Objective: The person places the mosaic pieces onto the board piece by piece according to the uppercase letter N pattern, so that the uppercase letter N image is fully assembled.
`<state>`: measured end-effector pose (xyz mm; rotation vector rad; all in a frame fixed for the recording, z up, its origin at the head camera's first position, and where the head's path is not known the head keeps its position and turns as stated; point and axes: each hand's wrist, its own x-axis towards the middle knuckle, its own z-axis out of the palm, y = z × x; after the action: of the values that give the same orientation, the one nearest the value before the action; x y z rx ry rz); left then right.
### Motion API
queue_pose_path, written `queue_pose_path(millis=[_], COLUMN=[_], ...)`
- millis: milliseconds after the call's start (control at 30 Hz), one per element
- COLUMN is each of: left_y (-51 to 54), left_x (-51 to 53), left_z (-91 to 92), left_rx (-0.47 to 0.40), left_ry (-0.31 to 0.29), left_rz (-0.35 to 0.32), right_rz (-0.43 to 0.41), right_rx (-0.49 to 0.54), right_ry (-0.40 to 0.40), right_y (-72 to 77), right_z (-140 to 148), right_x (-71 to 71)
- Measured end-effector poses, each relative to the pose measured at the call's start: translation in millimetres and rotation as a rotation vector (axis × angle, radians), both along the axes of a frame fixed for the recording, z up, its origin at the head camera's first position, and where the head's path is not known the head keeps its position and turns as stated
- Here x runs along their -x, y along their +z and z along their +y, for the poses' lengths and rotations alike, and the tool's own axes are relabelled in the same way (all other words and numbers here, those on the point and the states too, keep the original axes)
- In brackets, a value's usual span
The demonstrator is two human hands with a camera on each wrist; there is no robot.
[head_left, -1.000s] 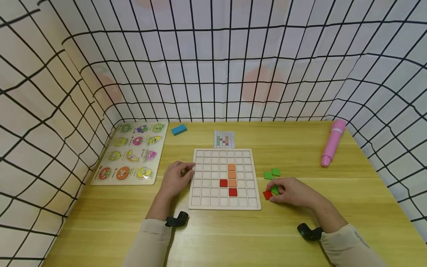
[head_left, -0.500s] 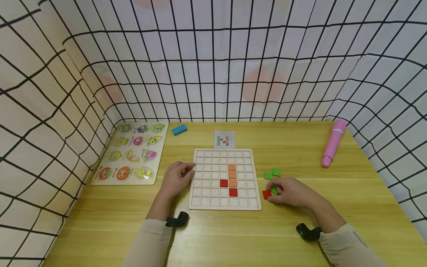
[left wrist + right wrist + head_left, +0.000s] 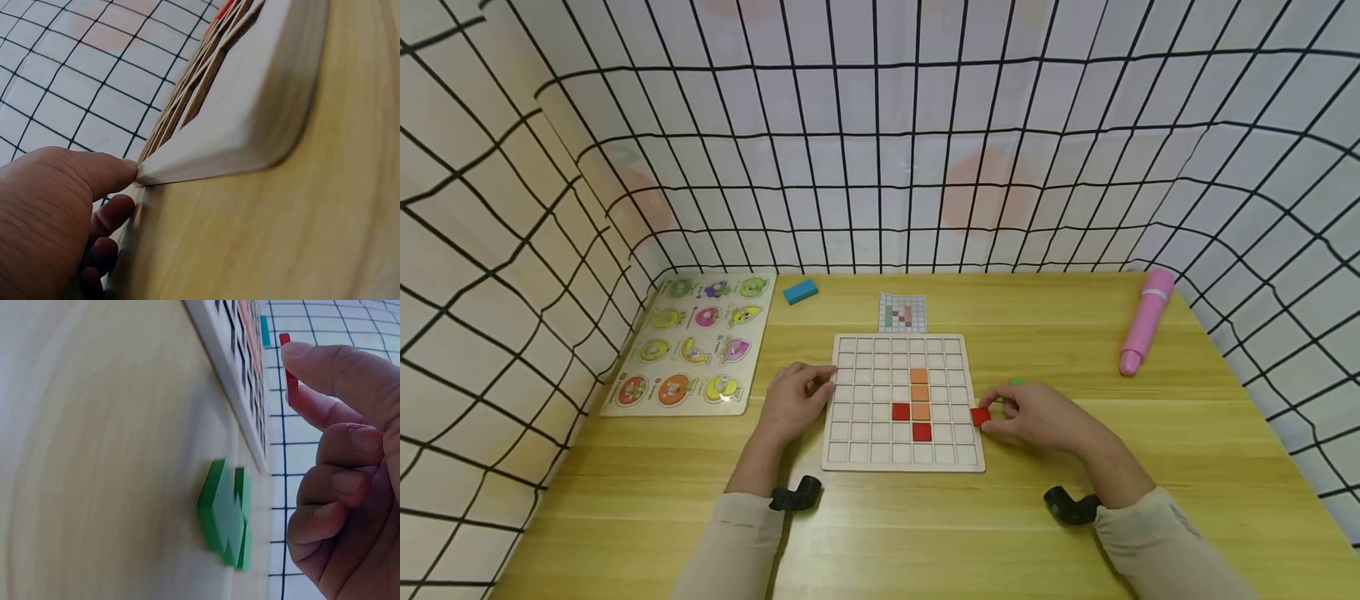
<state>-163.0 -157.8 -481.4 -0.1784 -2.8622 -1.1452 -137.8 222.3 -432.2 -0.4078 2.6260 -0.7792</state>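
Observation:
My right hand (image 3: 1037,417) pinches a red square tile (image 3: 981,417) by its edge at the board's right side. In the right wrist view, thumb and index finger hold this thin red tile (image 3: 290,375) off the table while the other fingers curl in. The white grid board (image 3: 865,462) bears a column of orange tiles (image 3: 920,392) and two red tiles (image 3: 901,412). At the board's left edge rests my left hand (image 3: 793,404); its thumb touches the rim (image 3: 206,156) in the left wrist view. Several green tiles (image 3: 225,515) lie beneath my right hand, mostly hidden in the head view.
Behind the board lies a small pattern card (image 3: 902,313). A blue block (image 3: 801,292) and a fruit puzzle board (image 3: 688,342) are at the left. A pink stick-shaped object (image 3: 1146,325) lies at the right. Black wire mesh (image 3: 880,183) encloses the table's back and sides.
My right hand has lifted the red tile from beside the green ones and carried it left to the board's right edge. The left hand stays at the board.

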Motion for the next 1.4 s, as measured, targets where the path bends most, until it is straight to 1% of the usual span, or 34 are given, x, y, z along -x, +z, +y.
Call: queue_pose_path(millis=[100, 267, 367, 500, 633, 867, 1200, 1400], left_y=[0.3, 0.1, -0.3, -1.3, -2.0, -1.5, -3.6, -3.6], left_x=[-0.4, -0.9, -0.7, 0.1, 0.8, -0.2, 1.5, 2.3], left_z=[-0.3, -0.8, -1.2, -1.6, -1.3, -2.3, -3.3, -1.4], left_rx=[-0.002, 0.001, -0.001, 0.0, 0.003, 0.005, 0.008, 0.01], left_ry=[0.003, 0.01, 0.007, -0.002, -0.01, -0.009, -0.011, -0.016], left_rz=[0.005, 0.006, 0.005, 0.013, 0.022, 0.009, 0.022, 0.032], right_rz=[0.013, 0.069, 0.078, 0.076, 0.088, 0.083, 0.133, 0.101], right_rx=[0.0, -0.01, -0.012, 0.019, 0.038, 0.05, 0.061, 0.07], right_ry=[0.005, 0.038, 0.037, 0.035, 0.046, 0.053, 0.061, 0.015], right_y=[3.7, 8.5, 9.7, 7.8, 1.8, -8.8, -14.1, -11.4], right_z=[-9, -24, -35, -49, -62, -84, -108, -121], right_x=[2.4, 6.6, 9.3, 12.8, 15.2, 17.4, 22.9, 26.5])
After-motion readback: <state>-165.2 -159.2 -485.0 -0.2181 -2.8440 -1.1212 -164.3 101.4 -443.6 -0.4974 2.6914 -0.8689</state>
